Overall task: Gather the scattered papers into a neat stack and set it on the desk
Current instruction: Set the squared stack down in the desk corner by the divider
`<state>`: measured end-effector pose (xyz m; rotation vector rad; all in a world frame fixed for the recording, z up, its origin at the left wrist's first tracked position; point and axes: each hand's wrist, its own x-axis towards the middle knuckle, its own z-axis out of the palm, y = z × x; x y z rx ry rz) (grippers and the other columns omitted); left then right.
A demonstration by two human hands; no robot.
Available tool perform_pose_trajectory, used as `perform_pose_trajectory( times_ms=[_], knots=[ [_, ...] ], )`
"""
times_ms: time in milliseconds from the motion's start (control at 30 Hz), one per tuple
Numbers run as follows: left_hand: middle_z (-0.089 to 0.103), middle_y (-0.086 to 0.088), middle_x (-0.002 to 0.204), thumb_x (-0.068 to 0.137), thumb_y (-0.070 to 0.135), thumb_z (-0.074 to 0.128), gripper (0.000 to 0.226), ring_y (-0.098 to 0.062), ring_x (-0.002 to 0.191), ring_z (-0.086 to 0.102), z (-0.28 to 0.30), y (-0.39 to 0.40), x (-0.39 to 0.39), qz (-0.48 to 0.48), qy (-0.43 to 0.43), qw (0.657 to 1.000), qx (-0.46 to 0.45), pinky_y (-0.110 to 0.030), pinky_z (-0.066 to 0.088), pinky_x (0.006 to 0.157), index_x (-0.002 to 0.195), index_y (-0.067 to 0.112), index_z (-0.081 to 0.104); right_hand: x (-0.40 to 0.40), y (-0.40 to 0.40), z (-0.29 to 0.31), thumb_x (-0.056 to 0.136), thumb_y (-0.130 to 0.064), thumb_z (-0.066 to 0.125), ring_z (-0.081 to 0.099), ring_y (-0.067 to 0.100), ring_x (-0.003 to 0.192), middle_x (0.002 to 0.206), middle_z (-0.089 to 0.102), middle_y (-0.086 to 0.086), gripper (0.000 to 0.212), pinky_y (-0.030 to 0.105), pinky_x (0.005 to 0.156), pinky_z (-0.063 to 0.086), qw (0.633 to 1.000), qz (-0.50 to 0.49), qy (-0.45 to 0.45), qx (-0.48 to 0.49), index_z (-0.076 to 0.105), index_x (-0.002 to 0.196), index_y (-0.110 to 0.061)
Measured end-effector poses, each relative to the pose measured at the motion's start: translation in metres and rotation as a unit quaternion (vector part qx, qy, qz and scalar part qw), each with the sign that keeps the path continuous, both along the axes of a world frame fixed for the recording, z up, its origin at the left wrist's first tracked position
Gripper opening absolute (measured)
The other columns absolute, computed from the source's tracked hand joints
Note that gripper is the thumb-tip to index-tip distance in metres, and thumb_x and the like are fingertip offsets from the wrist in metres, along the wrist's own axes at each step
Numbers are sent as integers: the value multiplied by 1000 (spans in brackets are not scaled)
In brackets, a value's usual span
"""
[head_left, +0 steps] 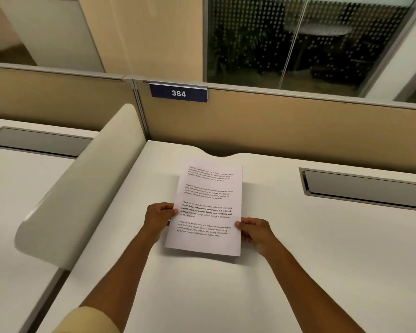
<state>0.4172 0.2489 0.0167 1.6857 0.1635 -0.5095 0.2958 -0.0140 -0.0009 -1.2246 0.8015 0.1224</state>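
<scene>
A stack of white printed papers [208,207] lies lengthwise on the white desk [322,260], its edges lined up and several paragraphs of text showing on the top sheet. My left hand [157,218] grips the stack's left edge, thumb on top of the sheet. Opposite it, my right hand [255,230] grips the right edge lower down, thumb also on top. The stack's near end casts a shadow on the desk, so I cannot tell whether it rests flat or is slightly lifted.
A curved cream divider [82,195] rises at the left between this desk and the neighbouring one. A tan partition [298,126] with a blue "384" plate [178,93] closes the back. A grey cable hatch [365,186] is set into the desk at right.
</scene>
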Motion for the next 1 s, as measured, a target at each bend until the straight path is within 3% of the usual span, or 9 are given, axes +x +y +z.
perform_pose_trajectory(
  times_ms=[167, 233, 333, 467, 567, 667, 767, 900, 1000],
  knots=[
    [75, -6, 82, 84, -3, 67, 12, -25, 75, 70, -5, 36, 46, 10, 7, 1000, 22, -34, 58, 70, 83, 8, 72, 52, 34, -6, 81, 4, 71, 68, 33, 88, 104, 72, 24, 28, 54, 94, 51, 999, 24, 21, -8, 68, 109, 7],
    [74, -12, 89, 83, -1, 68, 10, -29, 80, 69, -7, 48, 63, 10, 10, 999, 34, -40, 57, 78, 85, 7, 73, 71, 46, -7, 82, 4, 71, 69, 34, 87, 102, 72, 24, 25, 53, 90, 55, 999, 33, 24, -10, 69, 106, 7],
    [75, -14, 89, 82, 1, 70, 9, -30, 80, 69, -12, 65, 92, 9, 9, 998, 69, -46, 57, 82, 82, 9, 74, 100, 65, -11, 82, 6, 69, 71, 31, 75, 95, 73, 22, 16, 41, 68, 62, 999, 36, 31, -15, 69, 98, 5],
    [76, -11, 83, 77, 5, 73, 13, -30, 78, 69, -26, 77, 129, 16, 1, 992, 123, -43, 56, 73, 70, 17, 76, 135, 82, -23, 79, 4, 74, 74, 36, 83, 96, 74, 22, 25, 46, 75, 61, 997, 30, 46, -46, 69, 103, 7],
    [72, -9, 79, 77, 3, 72, 8, -25, 74, 64, -28, 75, 147, 31, -24, 985, 166, -34, 50, 70, 70, 8, 73, 159, 93, -25, 76, 3, 76, 74, 36, 81, 94, 75, 21, 24, 44, 74, 62, 995, 14, 50, -91, 71, 99, 6],
    [72, -12, 80, 78, 5, 71, 6, -26, 78, 64, -26, 69, 165, 46, -70, 962, 261, -32, 51, 76, 78, -1, 74, 181, 102, -27, 73, 0, 78, 74, 33, 79, 90, 75, 16, 22, 40, 71, 62, 989, -9, 52, -140, 73, 94, 1],
    [69, -22, 78, 76, 4, 68, 10, -37, 78, 61, -27, 64, 179, 57, -105, 942, 315, -29, 43, 70, 76, -5, 72, 198, 113, -33, 69, -7, 80, 74, 30, 78, 82, 76, 8, 12, 44, 76, 62, 979, -17, 61, -194, 73, 78, -12],
    [71, -22, 104, 83, 3, 63, 21, -41, 100, 64, -29, 58, 188, 75, -156, 918, 356, -38, 50, 86, 102, -3, 70, 213, 124, -36, 67, -12, 80, 72, 27, 76, 74, 74, 2, 16, 44, 78, 60, 969, -12, 58, -241, 66, 65, -20],
    [69, -24, 89, 82, -4, 52, 13, -43, 85, 64, -34, 55, 193, 34, -213, 884, 414, -37, 45, 67, 79, -4, 64, 221, 129, -35, 69, -13, 78, 71, 28, 77, 73, 73, 3, 18, 45, 78, 60, 962, -4, 56, -267, 63, 64, -21]
  ],
)
